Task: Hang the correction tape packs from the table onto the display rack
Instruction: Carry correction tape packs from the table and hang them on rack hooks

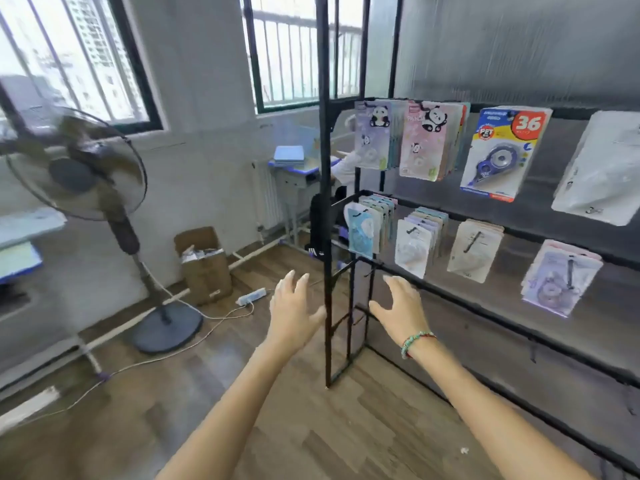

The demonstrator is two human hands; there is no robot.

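— What's nearest?
— Two bare forearms reaching forward: left hand [294,311] fingers spread, holding nothing; right hand [401,308], beaded bracelet [415,342] on its wrist, equally wide and empty.
— The packs?
— Correction tape packs [498,154] hang on the display rack [325,202], far right.

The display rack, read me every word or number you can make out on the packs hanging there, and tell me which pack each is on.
"36": red badge on the blue and yellow pack, top row.
"PET": small red circle on the same pack.
"PANDA", partly hidden: pink panda pack, top row.
Small print on the lilac panda pack and the lower-row packs is too blurred to read.
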